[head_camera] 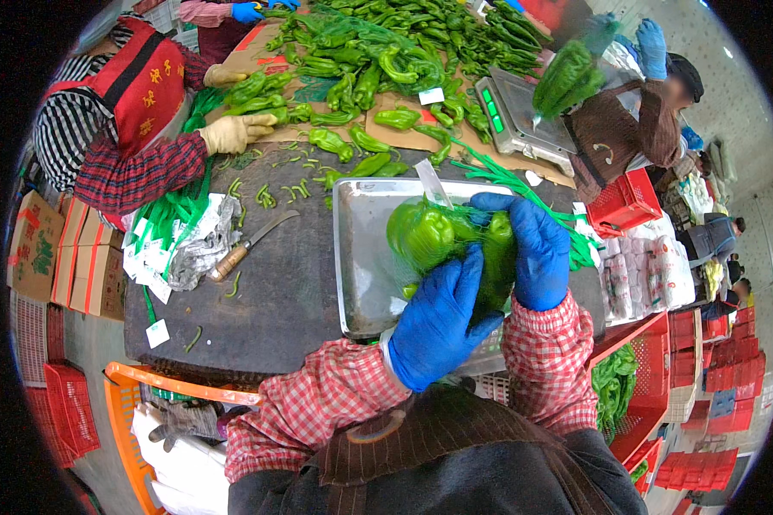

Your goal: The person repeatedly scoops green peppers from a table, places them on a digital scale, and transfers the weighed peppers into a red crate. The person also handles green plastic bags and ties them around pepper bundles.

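My left hand [439,325], in a blue glove, is against the underside of a green mesh bag of green peppers [419,235], its fingers bent around it. Gloved the same way, my right hand [540,251] grips the bag's right side and top with curled fingers. A white tag [433,183] sticks up from the bag. Just below is the metal pan of a weighing scale [366,283]; whether the bag touches it I cannot tell. Part of the scale's front is hidden behind my left arm.
Left of the pan lies a curved knife [254,246] beside tagged green mesh bags [187,209]. Loose peppers [373,58] are heaped at the back. A co-worker's gloved hand [235,134] is at left; another person lifts a bagged load [567,77] by a second scale [522,122].
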Demonstrator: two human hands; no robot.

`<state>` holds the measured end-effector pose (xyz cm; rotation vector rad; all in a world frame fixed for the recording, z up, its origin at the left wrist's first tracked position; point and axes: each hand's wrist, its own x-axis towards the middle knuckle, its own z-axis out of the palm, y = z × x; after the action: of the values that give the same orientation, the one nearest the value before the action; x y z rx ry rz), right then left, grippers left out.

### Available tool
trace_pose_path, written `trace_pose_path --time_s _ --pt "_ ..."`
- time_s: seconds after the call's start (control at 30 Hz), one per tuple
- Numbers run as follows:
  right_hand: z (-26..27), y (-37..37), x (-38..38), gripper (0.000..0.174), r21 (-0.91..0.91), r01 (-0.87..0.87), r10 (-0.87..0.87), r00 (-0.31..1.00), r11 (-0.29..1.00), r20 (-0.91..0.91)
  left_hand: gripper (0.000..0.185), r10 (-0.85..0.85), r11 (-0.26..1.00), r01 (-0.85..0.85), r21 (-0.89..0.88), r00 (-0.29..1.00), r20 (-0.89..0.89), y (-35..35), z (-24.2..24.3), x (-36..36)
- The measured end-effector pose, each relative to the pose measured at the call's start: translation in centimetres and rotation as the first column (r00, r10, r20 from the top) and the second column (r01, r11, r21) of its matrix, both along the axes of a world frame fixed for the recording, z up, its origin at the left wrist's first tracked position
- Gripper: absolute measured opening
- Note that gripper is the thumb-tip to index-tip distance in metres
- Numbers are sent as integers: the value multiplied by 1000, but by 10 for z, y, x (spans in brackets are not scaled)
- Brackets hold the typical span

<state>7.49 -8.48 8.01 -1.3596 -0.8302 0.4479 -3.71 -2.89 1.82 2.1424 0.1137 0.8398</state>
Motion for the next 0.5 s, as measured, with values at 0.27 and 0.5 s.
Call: trace_pose_path --time_s 0.27,0.5 --pt "-20 -1 -10 41 137 -202 227 954 970 -198 56 -23 412 200 -889 978 209 38 -1 10" --pt "-57 -16 32 51 -14 24 -26 969 1000 -247 41 -1 -401 526 -750 819 574 101 -41 -23"
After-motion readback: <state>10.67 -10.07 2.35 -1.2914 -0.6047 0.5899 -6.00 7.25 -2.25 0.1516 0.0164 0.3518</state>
